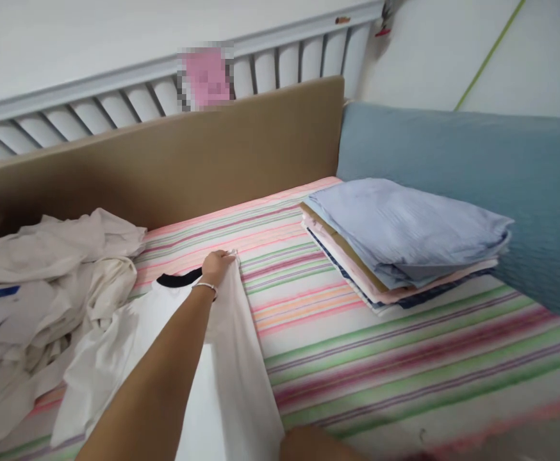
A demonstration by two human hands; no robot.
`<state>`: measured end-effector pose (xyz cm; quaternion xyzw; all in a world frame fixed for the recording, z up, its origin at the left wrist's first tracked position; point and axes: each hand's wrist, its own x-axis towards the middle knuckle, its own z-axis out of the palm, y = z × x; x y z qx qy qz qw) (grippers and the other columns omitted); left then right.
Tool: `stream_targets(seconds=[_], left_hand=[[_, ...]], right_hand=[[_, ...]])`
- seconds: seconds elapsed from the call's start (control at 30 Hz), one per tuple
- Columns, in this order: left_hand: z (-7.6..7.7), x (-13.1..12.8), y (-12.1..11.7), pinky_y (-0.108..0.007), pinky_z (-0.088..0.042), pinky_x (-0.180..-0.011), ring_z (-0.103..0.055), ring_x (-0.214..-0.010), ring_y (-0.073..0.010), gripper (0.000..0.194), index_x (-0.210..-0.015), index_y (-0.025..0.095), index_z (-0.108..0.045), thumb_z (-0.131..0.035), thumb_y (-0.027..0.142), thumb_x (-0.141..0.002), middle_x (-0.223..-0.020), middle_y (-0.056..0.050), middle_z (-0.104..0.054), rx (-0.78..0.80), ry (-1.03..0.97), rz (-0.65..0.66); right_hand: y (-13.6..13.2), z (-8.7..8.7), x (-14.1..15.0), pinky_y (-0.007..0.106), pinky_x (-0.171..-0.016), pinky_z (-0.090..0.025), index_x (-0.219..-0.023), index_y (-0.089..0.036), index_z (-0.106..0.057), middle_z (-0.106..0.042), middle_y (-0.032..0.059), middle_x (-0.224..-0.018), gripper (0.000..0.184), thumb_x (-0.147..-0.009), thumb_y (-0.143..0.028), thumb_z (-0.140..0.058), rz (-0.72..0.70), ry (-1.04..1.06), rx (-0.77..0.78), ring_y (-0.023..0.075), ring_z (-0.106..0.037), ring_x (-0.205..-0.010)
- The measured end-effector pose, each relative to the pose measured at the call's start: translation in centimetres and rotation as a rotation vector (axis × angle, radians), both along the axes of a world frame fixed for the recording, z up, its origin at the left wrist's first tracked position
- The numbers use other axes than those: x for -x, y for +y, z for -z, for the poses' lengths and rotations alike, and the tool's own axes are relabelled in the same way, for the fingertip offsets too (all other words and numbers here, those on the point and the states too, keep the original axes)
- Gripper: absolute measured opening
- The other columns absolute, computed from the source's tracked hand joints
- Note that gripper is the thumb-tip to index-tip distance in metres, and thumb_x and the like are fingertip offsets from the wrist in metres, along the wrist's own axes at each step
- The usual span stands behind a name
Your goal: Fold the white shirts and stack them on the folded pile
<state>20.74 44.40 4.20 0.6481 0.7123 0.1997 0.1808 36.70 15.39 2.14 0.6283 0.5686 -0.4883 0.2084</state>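
A white shirt [241, 358] with a black neckband [179, 278] lies spread on the striped bedding. My left hand [217, 266], a thin bracelet at its wrist, is closed on the cloth at the shirt's upper right corner, beside the neckband. At the bottom edge of the picture my right hand [311, 445] shows only in part, next to the lower right side of the shirt. It is blurred and cut off, so its fingers cannot be made out. My left forearm covers the middle of the shirt.
A heap of crumpled white clothes [54, 282] lies at the left. To the right is a stack of folded clothes [409, 224], light blue on top. A brown board [241, 147] and a blue padded panel [467, 153] border the striped bedding [318, 320].
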Motion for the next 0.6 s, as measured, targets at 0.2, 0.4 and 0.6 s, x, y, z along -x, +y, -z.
stream_targets(seconds=[0.2,0.4,0.6], left_hand=[[-4.5,0.2,-7.6,-0.041,-0.031,-0.097,-0.042,-0.119,-0.0266,0.043,-0.118,0.020,-0.051,-0.054,0.035,-0.077,-0.128,-0.011,-0.051,-0.288,0.112,0.061],[-3.5,4.8,-28.6,-0.030,-0.045,-0.076,-0.059,-0.082,-0.0180,0.029,-0.091,0.019,-0.063,-0.050,0.043,-0.080,-0.087,-0.004,-0.066,-0.034,-0.293,0.080],[2.0,4.3,-41.5,-0.026,-0.041,-0.056,-0.058,-0.070,-0.0173,0.050,-0.098,0.016,-0.060,-0.056,0.055,-0.068,-0.080,-0.005,-0.065,0.536,-0.660,-0.110]], right_hand=[[0.5,-6.5,-4.1,0.026,-0.053,-0.046,-0.071,-0.018,-0.072,-0.069,0.0065,-0.065,0.031,-0.063,-0.047,-0.064,-0.279,0.216,-0.172,0.0222,-0.066,-0.062],[-0.9,-5.2,-4.5,0.022,-0.043,-0.043,-0.064,-0.013,-0.066,-0.067,0.0083,-0.062,0.030,-0.069,-0.040,-0.054,-0.294,0.270,0.015,0.0180,-0.064,-0.052],[-3.4,-2.4,-2.9,0.026,-0.045,-0.047,-0.069,-0.010,-0.063,-0.070,0.0152,-0.069,0.047,-0.080,-0.049,-0.039,-0.211,0.212,0.017,0.0201,-0.066,-0.054]])
